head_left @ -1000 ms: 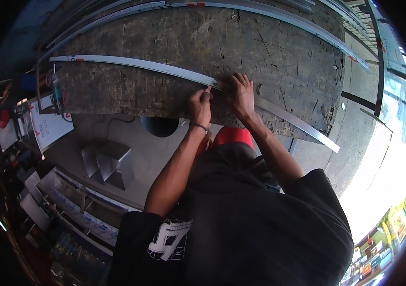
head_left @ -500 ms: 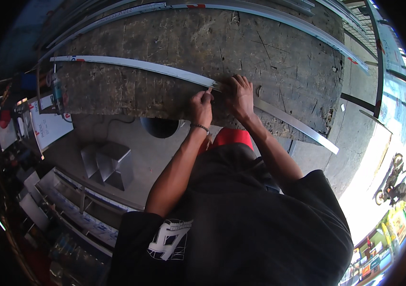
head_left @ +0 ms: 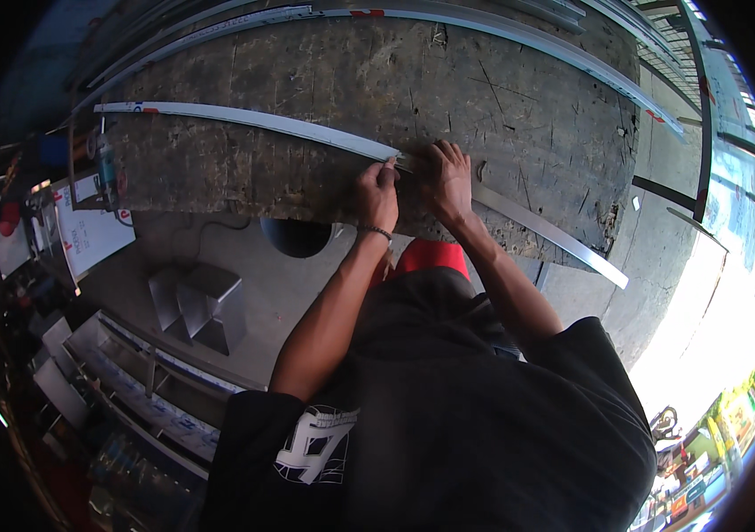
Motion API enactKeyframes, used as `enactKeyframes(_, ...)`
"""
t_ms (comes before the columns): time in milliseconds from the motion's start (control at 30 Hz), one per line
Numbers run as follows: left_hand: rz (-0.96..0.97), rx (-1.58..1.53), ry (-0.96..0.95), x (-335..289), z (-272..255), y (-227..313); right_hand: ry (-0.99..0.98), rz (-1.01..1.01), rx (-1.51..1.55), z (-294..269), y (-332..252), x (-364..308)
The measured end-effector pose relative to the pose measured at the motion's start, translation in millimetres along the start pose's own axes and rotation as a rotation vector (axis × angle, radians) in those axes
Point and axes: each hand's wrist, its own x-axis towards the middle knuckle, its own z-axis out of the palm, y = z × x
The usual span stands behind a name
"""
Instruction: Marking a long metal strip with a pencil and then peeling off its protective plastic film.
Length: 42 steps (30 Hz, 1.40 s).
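Observation:
A long, narrow metal strip [head_left: 298,131] lies across the workbench. Its left length is white with a few coloured marks, and this white surface stops at my fingertips. Past my right hand a bare silver length [head_left: 564,237] reaches beyond the bench's near right edge; the two look like one piece, though my hand covers the join. My left hand [head_left: 377,195] is closed in a pinch at the near edge where the white ends. Bent over the strip just to the right, my right hand [head_left: 447,183] grips it, its thumb hidden.
The scarred wooden workbench [head_left: 324,75] carries more long metal profiles [head_left: 519,37] along its far side. A dark round container [head_left: 298,237] and a grey metal box-like piece [head_left: 209,306] stand on the floor to the left. Beyond them lies a long metal frame [head_left: 151,381].
My left hand has shifted slightly, its fingertips now closer against the white edge. My right hand and the strip stay nearly in place.

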Motion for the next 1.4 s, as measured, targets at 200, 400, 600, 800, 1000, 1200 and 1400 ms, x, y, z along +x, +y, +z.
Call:
enactKeyframes(200,0.085,0.026,0.007,-9,-9,-9,-0.007,0.010,0.005,2,1,1)
enactKeyframes(400,0.075,0.053,0.007,-11,-6,-4,0.068,-0.014,0.010,4,4,-1)
enactKeyframes(600,0.080,0.034,-0.002,-9,-6,-8,0.016,0.007,0.005,2,0,1)
enactKeyframes(800,0.009,0.000,-0.026,-1,-2,0,0.052,-0.014,0.014,1,-2,1)
enactKeyframes(1000,0.032,0.001,-0.019,-2,-4,-6,0.058,-0.006,0.035,-1,-3,1)
enactKeyframes(1200,0.044,0.002,-0.015,-5,-4,-7,-0.028,0.030,-0.020,4,4,1)
enactKeyframes(1400,0.013,0.003,-0.011,-4,-5,-4,-0.043,0.038,-0.004,1,1,2)
